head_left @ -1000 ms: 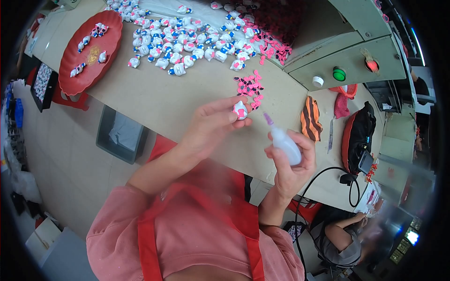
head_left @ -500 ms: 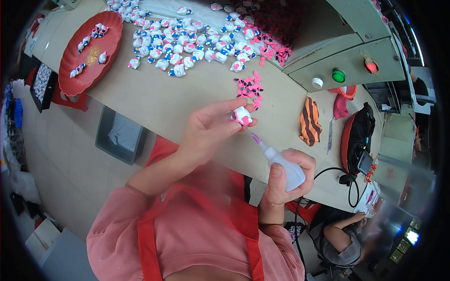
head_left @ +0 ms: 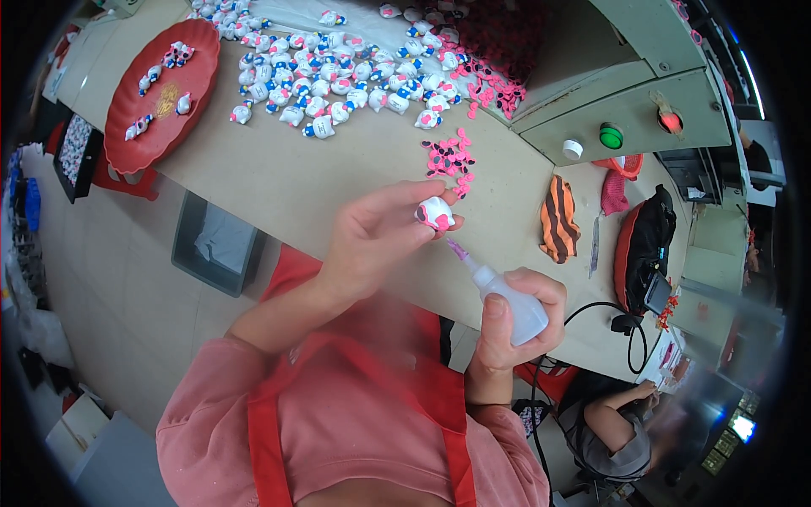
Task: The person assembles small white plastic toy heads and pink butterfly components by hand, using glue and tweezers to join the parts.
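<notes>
Nearest the person, the right hand (head_left: 515,325) is wrapped around a small translucent plastic squeeze bottle (head_left: 511,306), fingers curled over its body and thumb pressed on its side. The bottle's thin purple nozzle (head_left: 457,248) tilts up and to the left, its tip just beside a small white toy figurine with a pink bow (head_left: 436,214). The left hand (head_left: 376,241) pinches that figurine between thumb and fingertips, holding it above the near edge of the beige worktable (head_left: 338,177).

Just beyond the figurine, a small heap of loose pink bow pieces (head_left: 449,158) lies on the table. To the right, near the table's right end, rest an orange and brown striped cloth (head_left: 557,221) and a black and red pouch (head_left: 646,249). Farther back, a wide scatter of white figurines with pink and blue parts (head_left: 338,68) covers the far side of the table. At the far left corner a round red tray (head_left: 139,127) holds a few more figurines. On the far right a grey control box (head_left: 625,110) carries a green button (head_left: 611,135).
</notes>
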Action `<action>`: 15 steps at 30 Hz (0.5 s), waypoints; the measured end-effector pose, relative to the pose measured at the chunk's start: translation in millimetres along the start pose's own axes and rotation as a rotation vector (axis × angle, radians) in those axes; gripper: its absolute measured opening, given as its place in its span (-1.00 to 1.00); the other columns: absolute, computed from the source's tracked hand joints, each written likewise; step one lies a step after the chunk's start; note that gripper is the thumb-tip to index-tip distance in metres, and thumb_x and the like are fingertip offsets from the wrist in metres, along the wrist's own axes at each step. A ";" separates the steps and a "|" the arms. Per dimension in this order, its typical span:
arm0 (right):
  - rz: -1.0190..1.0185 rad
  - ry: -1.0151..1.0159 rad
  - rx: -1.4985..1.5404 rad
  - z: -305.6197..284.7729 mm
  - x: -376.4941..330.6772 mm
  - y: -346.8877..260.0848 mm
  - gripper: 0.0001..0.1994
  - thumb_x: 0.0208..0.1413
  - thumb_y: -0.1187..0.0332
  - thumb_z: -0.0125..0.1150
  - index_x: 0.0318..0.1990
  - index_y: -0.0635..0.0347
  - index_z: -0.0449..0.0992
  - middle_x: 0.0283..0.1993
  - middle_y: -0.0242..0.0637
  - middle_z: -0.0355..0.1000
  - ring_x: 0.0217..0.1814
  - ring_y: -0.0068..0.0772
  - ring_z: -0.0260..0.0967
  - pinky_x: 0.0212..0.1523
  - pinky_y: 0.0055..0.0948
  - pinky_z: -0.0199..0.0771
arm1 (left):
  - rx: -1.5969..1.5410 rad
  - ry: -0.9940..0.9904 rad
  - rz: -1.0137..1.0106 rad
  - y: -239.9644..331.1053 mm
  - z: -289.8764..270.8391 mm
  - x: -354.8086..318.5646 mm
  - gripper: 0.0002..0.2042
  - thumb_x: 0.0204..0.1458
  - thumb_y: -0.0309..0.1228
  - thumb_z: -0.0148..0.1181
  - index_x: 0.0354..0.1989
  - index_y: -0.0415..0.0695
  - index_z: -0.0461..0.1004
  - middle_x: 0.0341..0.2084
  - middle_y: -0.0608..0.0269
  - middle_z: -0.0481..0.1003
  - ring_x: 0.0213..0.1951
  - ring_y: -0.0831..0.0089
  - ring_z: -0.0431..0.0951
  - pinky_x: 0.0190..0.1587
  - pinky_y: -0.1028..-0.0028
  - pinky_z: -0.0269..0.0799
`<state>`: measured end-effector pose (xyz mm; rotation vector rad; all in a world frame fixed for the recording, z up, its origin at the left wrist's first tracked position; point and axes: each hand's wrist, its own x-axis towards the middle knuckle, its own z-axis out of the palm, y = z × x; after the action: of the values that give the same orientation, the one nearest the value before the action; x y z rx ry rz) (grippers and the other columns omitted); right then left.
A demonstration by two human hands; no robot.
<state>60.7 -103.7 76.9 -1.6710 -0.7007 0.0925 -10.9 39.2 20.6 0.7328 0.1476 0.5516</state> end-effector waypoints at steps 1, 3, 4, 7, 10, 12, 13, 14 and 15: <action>-0.003 -0.013 -0.013 -0.4 0.3 -0.1 -0.71 -0.18 0.31 0.27 -0.35 0.30 0.35 -0.38 -0.25 0.35 -0.42 -0.54 0.25 -0.36 -0.61 0.24 | 0.000 0.000 0.000 -0.1 0.1 0.0 -0.63 -0.04 -0.68 0.02 0.02 -0.32 0.30 -0.08 -0.02 0.37 -0.01 0.31 0.39 0.04 0.23 0.37; -0.012 -0.022 -0.018 -0.8 0.3 0.5 -0.71 -0.18 0.32 0.26 -0.35 0.30 0.35 -0.38 -0.25 0.35 -0.42 -0.54 0.25 -0.37 -0.61 0.25 | 0.026 0.002 0.019 -0.3 0.6 0.0 -0.63 -0.04 -0.68 0.02 0.01 -0.32 0.30 -0.08 -0.02 0.37 -0.01 0.30 0.39 0.04 0.22 0.37; -0.021 -0.030 -0.025 -1.0 0.2 0.7 -0.72 -0.18 0.33 0.25 -0.35 0.30 0.35 -0.38 -0.25 0.35 -0.42 -0.55 0.25 -0.37 -0.61 0.25 | 0.025 0.001 0.018 -0.3 0.4 -0.1 -0.63 -0.04 -0.68 0.02 0.01 -0.32 0.30 -0.08 -0.02 0.37 -0.01 0.30 0.39 0.04 0.22 0.37; -0.016 -0.031 -0.021 -0.8 0.7 0.1 -0.72 -0.18 0.34 0.25 -0.35 0.30 0.35 -0.39 -0.25 0.35 -0.43 -0.55 0.25 -0.38 -0.62 0.25 | 0.037 0.005 0.000 -0.3 -0.3 -0.2 -0.63 -0.05 -0.69 0.01 0.01 -0.32 0.30 -0.08 -0.02 0.37 0.00 0.30 0.39 0.04 0.21 0.37; -0.013 -0.034 -0.021 -1.0 0.3 -0.1 -0.73 -0.18 0.35 0.25 -0.35 0.30 0.36 -0.39 -0.25 0.35 -0.44 -0.56 0.25 -0.39 -0.62 0.25 | 0.042 -0.002 0.024 -0.9 -0.2 0.2 -0.63 -0.05 -0.69 0.01 0.01 -0.32 0.30 -0.08 -0.03 0.37 -0.01 0.30 0.39 0.04 0.22 0.37; -0.025 -0.036 -0.030 -1.0 0.6 -0.1 -0.74 -0.18 0.35 0.25 -0.36 0.30 0.36 -0.40 -0.26 0.35 -0.45 -0.56 0.25 -0.39 -0.62 0.24 | 0.037 -0.004 0.016 -0.5 0.1 0.1 -0.62 -0.05 -0.69 0.00 0.01 -0.32 0.29 -0.08 -0.03 0.37 -0.01 0.30 0.40 0.04 0.22 0.37; -0.037 -0.038 -0.038 -1.0 0.9 0.1 -0.74 -0.18 0.35 0.25 -0.36 0.30 0.36 -0.40 -0.26 0.35 -0.45 -0.56 0.24 -0.40 -0.62 0.24 | 0.037 -0.004 0.017 -0.4 0.0 0.2 -0.62 -0.05 -0.69 0.00 0.01 -0.32 0.29 -0.08 -0.03 0.37 -0.01 0.30 0.40 0.04 0.22 0.37; -0.037 -0.038 -0.038 -1.0 1.0 0.4 -0.74 -0.18 0.35 0.25 -0.36 0.30 0.36 -0.40 -0.26 0.35 -0.45 -0.56 0.24 -0.40 -0.62 0.24 | 0.033 -0.003 0.012 -0.3 0.0 0.2 -0.62 -0.05 -0.69 0.00 0.01 -0.32 0.29 -0.07 -0.03 0.36 -0.02 0.30 0.40 0.04 0.23 0.37; -0.042 -0.035 -0.040 -1.0 1.0 0.7 -0.74 -0.18 0.35 0.25 -0.36 0.30 0.36 -0.40 -0.26 0.35 -0.45 -0.57 0.24 -0.40 -0.63 0.24 | 0.029 -0.003 0.007 -0.3 0.0 0.2 -0.62 -0.05 -0.69 0.00 0.02 -0.32 0.29 -0.07 -0.04 0.36 -0.02 0.30 0.40 0.04 0.23 0.37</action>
<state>62.2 -104.1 76.9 -1.6950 -0.7677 0.0782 -10.6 39.1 20.4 0.7626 0.1506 0.5562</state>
